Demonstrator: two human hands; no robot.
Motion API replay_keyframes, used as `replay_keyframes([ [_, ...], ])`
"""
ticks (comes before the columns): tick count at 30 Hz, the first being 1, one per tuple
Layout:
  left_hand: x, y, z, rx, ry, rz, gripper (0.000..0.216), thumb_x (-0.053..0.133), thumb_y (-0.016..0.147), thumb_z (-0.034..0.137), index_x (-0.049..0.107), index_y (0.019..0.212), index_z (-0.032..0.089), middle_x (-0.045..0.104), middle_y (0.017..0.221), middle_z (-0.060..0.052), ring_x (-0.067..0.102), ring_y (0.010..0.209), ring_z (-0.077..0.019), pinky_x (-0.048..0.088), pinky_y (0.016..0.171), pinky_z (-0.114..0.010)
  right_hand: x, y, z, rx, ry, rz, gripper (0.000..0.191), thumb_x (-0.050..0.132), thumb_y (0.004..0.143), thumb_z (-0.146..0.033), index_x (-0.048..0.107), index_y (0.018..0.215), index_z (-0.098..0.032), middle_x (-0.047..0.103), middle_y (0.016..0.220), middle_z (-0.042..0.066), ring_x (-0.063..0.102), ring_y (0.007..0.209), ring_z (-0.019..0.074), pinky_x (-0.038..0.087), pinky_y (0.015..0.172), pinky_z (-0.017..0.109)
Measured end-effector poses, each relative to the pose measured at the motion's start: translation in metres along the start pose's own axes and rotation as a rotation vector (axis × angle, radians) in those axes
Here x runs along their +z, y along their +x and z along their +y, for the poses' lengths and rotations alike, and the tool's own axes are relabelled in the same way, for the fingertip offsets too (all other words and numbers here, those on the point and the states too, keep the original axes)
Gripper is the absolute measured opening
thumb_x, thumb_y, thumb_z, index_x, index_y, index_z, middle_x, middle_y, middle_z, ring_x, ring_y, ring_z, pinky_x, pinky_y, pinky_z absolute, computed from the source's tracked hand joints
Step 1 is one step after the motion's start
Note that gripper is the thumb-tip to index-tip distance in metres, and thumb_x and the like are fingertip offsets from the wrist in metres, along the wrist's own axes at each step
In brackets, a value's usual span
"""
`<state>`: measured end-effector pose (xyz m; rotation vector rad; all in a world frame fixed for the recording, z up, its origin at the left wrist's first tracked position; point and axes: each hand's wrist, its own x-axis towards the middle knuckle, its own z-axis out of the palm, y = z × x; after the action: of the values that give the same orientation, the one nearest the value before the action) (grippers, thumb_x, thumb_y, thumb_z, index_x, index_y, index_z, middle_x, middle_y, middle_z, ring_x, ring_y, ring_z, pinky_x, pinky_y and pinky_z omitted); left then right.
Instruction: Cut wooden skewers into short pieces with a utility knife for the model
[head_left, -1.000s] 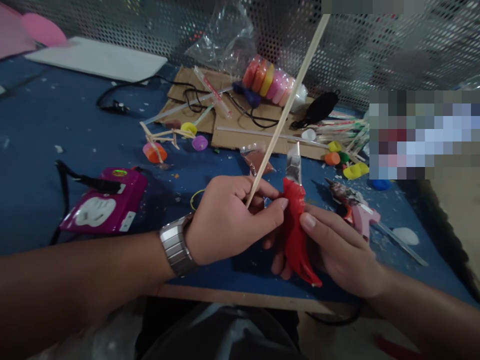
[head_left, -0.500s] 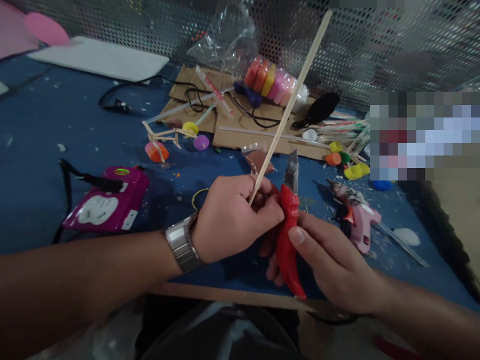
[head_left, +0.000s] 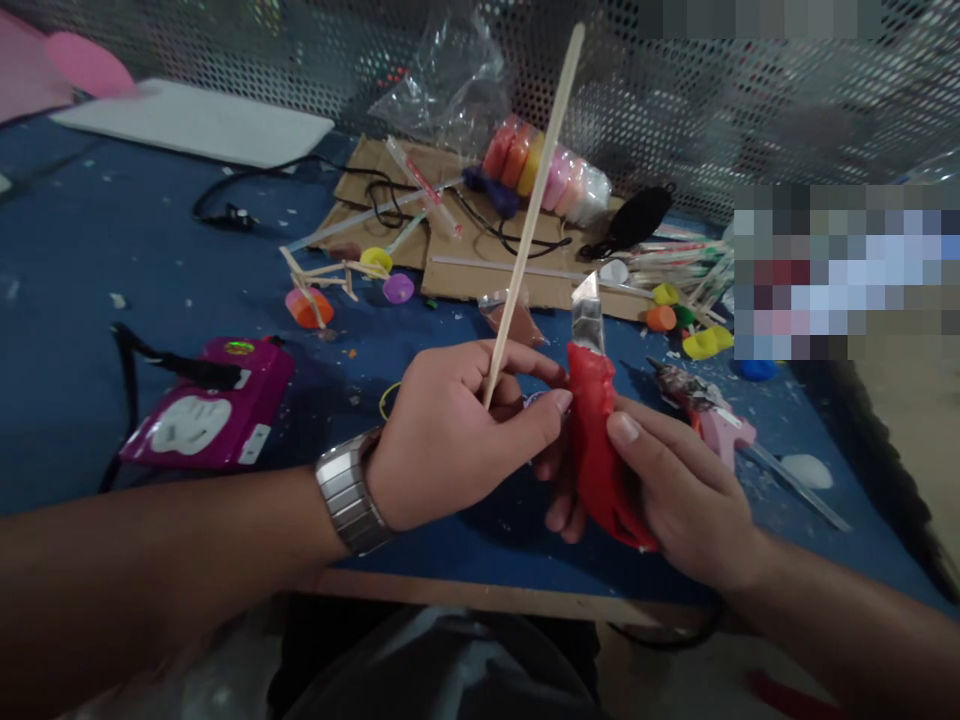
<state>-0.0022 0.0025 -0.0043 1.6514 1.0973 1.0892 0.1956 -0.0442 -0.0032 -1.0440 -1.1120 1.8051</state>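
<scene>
My left hand (head_left: 465, 430), with a metal watch (head_left: 352, 495) at its wrist, is closed around the lower end of a thin wooden stick (head_left: 534, 210). The stick slants up and slightly right. The thumb and index fingertips of that hand also touch the edge of a red utility knife (head_left: 600, 430). My right hand (head_left: 667, 480) grips the knife's handle, its thumb on the side and other fingers behind. The knife's blade (head_left: 589, 310) is out and points upward, apart from the stick.
A magenta power box (head_left: 217, 410) with a black plug lies left; a pink glue gun (head_left: 716, 425) lies right. Behind are cardboard (head_left: 457, 275), a small stick frame (head_left: 315, 275), bagged coloured clay (head_left: 525, 165), a bundle of sticks (head_left: 682, 265) and a white board (head_left: 195, 125).
The stick has swung to a steeper angle, its top moving left. The knife has turned, showing more of its blade face, with its handle's lower end now further right.
</scene>
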Motion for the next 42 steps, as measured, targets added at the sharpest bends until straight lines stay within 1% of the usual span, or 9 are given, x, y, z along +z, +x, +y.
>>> replay_keyframes([
  [6, 0.0006, 0.0, -0.0016, 0.04, 0.018, -0.018, 0.011, 0.078, 0.087, 0.025, 0.084, 0.093, 0.018, 0.053, 0.051, 0.01, 0.042, 0.046, -0.0047, 0.034, 0.043, -0.019, -0.0024, -0.0012, 0.004, -0.056, -0.15, 0.046, 0.04, 0.063, 0.11, -0.053, 0.068, 0.134, -0.021, 0.083, 0.109, 0.011, 0.081, 0.066, 0.0179, 0.068, 0.053, 0.025],
  [11, 0.0004, 0.001, -0.0015, 0.037, 0.058, -0.008, 0.01, 0.076, 0.086, 0.024, 0.083, 0.09, 0.018, 0.055, 0.052, 0.009, 0.044, 0.046, -0.0054, 0.035, 0.044, -0.02, -0.0003, -0.0018, 0.0038, -0.066, -0.25, 0.058, 0.046, 0.063, 0.11, -0.054, 0.063, 0.142, -0.022, 0.083, 0.111, 0.011, 0.078, 0.061, 0.0146, 0.066, 0.051, 0.022],
  [19, 0.0013, 0.0005, 0.0003, 0.021, 0.053, -0.012, 0.007, 0.073, 0.085, 0.023, 0.079, 0.085, 0.019, 0.056, 0.053, 0.009, 0.043, 0.047, -0.006, 0.033, 0.044, -0.021, 0.0004, -0.0012, 0.0023, -0.152, -0.434, 0.041, 0.038, 0.057, 0.113, -0.051, 0.065, 0.134, -0.021, 0.082, 0.114, 0.012, 0.076, 0.059, 0.0128, 0.063, 0.048, 0.021],
  [25, 0.0025, 0.0009, 0.0, 0.067, 0.104, -0.008, 0.006, 0.071, 0.082, 0.021, 0.072, 0.078, 0.018, 0.056, 0.054, 0.009, 0.045, 0.048, -0.0058, 0.035, 0.046, -0.02, -0.0009, -0.003, 0.0032, -0.213, -0.627, 0.015, 0.035, 0.06, 0.113, -0.047, 0.064, 0.137, -0.022, 0.079, 0.077, 0.002, 0.074, 0.056, 0.0171, 0.06, 0.052, 0.025],
  [29, 0.0025, 0.0008, 0.0005, 0.075, 0.089, -0.02, 0.006, 0.069, 0.082, 0.021, 0.069, 0.077, 0.018, 0.058, 0.054, 0.008, 0.048, 0.048, -0.0061, 0.036, 0.046, -0.019, -0.0001, -0.0042, 0.0036, -0.242, -0.685, 0.015, 0.034, 0.058, 0.113, -0.045, 0.064, 0.139, -0.023, 0.08, 0.077, 0.001, 0.075, 0.058, 0.0177, 0.061, 0.055, 0.026],
  [32, 0.0025, 0.0004, 0.0011, 0.051, 0.069, -0.047, 0.005, 0.069, 0.083, 0.022, 0.068, 0.079, 0.018, 0.06, 0.055, 0.008, 0.052, 0.048, -0.0072, 0.04, 0.046, -0.019, 0.0006, -0.0055, 0.0032, -0.208, -0.623, 0.01, 0.036, 0.059, 0.113, -0.048, 0.064, 0.138, -0.022, 0.08, 0.078, 0.002, 0.076, 0.058, 0.0181, 0.062, 0.054, 0.026],
  [35, 0.0025, -0.0002, 0.0009, 0.047, 0.059, -0.054, 0.006, 0.069, 0.084, 0.023, 0.068, 0.081, 0.018, 0.061, 0.056, 0.007, 0.053, 0.049, -0.0074, 0.041, 0.047, -0.019, 0.0015, -0.0062, 0.0022, -0.096, -0.428, -0.013, 0.04, 0.058, 0.112, -0.053, 0.064, 0.136, -0.022, 0.081, 0.082, 0.004, 0.077, 0.058, 0.0178, 0.062, 0.049, 0.023],
  [40, 0.002, -0.0003, -0.0005, -0.008, 0.043, -0.075, 0.006, 0.069, 0.085, 0.025, 0.07, 0.083, 0.019, 0.066, 0.059, 0.006, 0.056, 0.05, -0.0089, 0.043, 0.048, -0.02, 0.0039, -0.0042, 0.0007, 0.002, -0.226, 0.007, 0.039, 0.063, 0.107, -0.06, 0.066, 0.118, -0.023, 0.083, 0.101, 0.01, 0.08, 0.06, 0.0193, 0.066, 0.047, 0.026],
  [42, 0.0015, 0.0003, -0.0004, -0.018, 0.036, -0.079, 0.007, 0.07, 0.085, 0.025, 0.07, 0.084, 0.019, 0.066, 0.059, 0.006, 0.056, 0.05, -0.009, 0.043, 0.048, -0.02, 0.0037, -0.0038, 0.0008, 0.012, -0.198, 0.002, 0.039, 0.064, 0.106, -0.06, 0.067, 0.116, -0.023, 0.083, 0.1, 0.01, 0.079, 0.06, 0.0194, 0.066, 0.047, 0.027],
])
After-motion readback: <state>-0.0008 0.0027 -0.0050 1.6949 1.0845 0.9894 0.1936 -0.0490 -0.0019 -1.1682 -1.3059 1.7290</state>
